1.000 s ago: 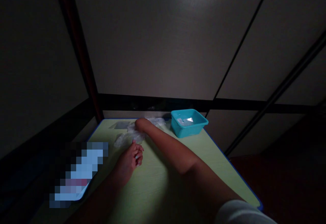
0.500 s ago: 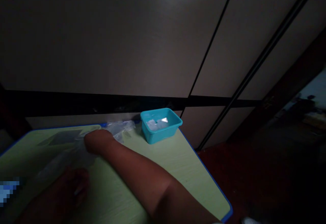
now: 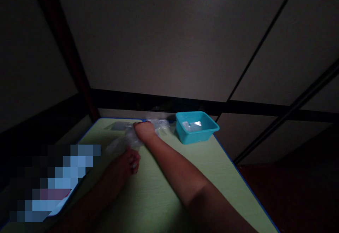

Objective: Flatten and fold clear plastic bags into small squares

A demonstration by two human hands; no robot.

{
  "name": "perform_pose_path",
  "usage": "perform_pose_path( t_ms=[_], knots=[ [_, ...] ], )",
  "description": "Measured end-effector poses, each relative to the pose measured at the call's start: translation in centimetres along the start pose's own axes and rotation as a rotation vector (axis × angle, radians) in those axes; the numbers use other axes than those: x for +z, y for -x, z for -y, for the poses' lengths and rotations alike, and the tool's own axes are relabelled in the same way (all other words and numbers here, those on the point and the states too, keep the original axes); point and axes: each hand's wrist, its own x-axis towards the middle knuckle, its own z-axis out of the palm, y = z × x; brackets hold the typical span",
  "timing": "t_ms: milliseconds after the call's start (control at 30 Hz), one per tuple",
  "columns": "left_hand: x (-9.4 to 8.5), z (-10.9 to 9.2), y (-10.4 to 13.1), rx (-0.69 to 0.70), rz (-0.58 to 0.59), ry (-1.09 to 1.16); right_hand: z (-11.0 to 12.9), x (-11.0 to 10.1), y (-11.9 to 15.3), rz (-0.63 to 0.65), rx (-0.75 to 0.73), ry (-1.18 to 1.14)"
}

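Note:
My right hand [image 3: 145, 131] reaches to the far side of the table with its fingers closed on a thin clear plastic bag [image 3: 131, 137]. The crumpled bag spreads leftward, down toward my left hand [image 3: 133, 161]. That left hand is nearer to me, its fingers curled in; a small pale spot shows among them, too dim to name. Right of my right hand, more clear plastic [image 3: 162, 123] lies at the back edge. A turquoise plastic basket [image 3: 197, 138] stands beyond it with shiny, pale flat pieces [image 3: 192, 125] inside.
The light green table [image 3: 201, 171] has a blue edge and stands close to pale cabinet panels [image 3: 164, 49]. A pixelated bluish item [image 3: 70, 176] lies at its left side. On the right, dark reddish floor [image 3: 267, 187] shows past the edge.
The view has swung left, so table and basket appear farther right. Both hands stay by the plastic bag, the left one now closer to the right.

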Motion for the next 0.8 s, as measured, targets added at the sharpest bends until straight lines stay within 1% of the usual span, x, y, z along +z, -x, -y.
perform_pose_path(
  t_ms=[33,67,100,200,233,267,300,367,433,533,600,667,733,800],
  knots=[
    [0.3,0.0,-0.1,-0.002,0.001,-0.026,0.1,-0.5,0.1,-0.063,0.016,-0.024],
    [0.4,0.0,-0.3,0.040,-0.010,-0.038,0.1,-1.0,0.2,-0.123,0.031,-0.051],
    [0.4,0.0,-0.5,0.085,0.016,-0.033,0.2,-1.5,0.3,-0.182,0.043,-0.080],
    [-0.1,-0.2,-0.9,0.195,0.032,-0.007,0.3,-2.5,1.0,-0.333,-0.004,-0.210],
    [-0.2,-0.4,-0.8,0.222,0.032,0.005,0.4,-2.7,1.5,-0.399,-0.050,-0.419],
    [-0.2,-0.5,-0.7,0.264,0.022,0.030,0.4,-2.7,2.1,-0.438,-0.084,-0.615],
    [-0.1,-0.6,-0.6,0.285,0.020,0.046,0.3,-2.6,3.0,-0.437,-0.114,-0.760],
    [0.1,-0.8,-0.3,0.334,0.023,0.077,0.1,-2.1,5.2,-0.385,-0.149,-0.919],
    [0.3,-0.7,0.0,0.381,0.081,0.057,-0.3,-1.4,7.8,-0.334,-0.120,-0.953],
    [0.4,-0.1,0.2,0.435,0.233,-0.059,-0.9,-0.2,11.5,-0.262,-0.043,-1.019],
    [0.5,0.4,0.2,0.438,0.279,-0.145,-1.3,0.6,13.4,-0.211,0.001,-1.076],
    [0.7,0.7,0.2,0.433,0.271,-0.196,-1.6,1.6,14.7,-0.205,0.032,-1.134],
    [0.8,0.9,0.2,0.434,0.252,-0.219,-1.8,2.7,15.4,-0.238,0.045,-1.203],
    [0.8,1.1,0.1,0.437,0.228,-0.235,-1.9,3.6,15.7,-0.244,0.023,-1.312]
  ],
)
